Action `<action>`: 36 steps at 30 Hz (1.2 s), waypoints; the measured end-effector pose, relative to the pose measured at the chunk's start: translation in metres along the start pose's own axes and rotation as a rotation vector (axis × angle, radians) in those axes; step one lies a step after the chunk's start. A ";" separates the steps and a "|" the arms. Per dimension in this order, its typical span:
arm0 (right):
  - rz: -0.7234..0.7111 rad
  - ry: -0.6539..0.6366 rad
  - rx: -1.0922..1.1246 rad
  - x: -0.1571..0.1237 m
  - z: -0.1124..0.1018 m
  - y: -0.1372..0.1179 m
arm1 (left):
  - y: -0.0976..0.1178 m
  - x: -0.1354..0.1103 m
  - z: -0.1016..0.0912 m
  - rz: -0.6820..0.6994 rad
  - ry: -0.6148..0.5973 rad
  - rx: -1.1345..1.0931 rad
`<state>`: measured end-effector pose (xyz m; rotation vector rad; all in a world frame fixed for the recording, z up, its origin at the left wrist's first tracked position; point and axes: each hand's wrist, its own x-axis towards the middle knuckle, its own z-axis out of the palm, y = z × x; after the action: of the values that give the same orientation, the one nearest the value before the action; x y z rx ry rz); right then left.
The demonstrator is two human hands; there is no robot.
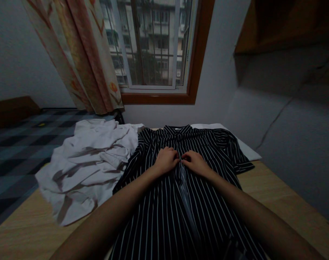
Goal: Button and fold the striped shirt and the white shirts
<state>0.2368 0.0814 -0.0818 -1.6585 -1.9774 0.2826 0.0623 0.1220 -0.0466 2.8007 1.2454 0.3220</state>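
Observation:
A black shirt with white stripes (164, 209) lies spread face up, its collar toward the window and its short sleeves out to the sides. Below the chest its front gapes along the button line. My left hand (167, 159) pinches the left edge of that opening at mid-chest. Close beside it, my right hand (195, 162) pinches the other edge, fingertips almost touching those of the left. Any button between the fingers is too small to make out.
Crumpled white cloth (99, 162) lies left of the shirt on the wooden table (283, 195). A white sheet-like piece (246, 148) shows under the right sleeve. A checkered bed (23, 144) stands at left. Behind are a curtain (85, 54) and a window (156, 47).

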 end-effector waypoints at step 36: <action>0.592 0.168 0.976 -0.006 -0.006 -0.016 | 0.011 0.010 0.019 -0.329 -0.048 -0.801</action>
<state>0.2272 0.0714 -0.0708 -1.4387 -0.8871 1.0776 0.0807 0.1223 -0.0624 1.8946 1.1856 0.5688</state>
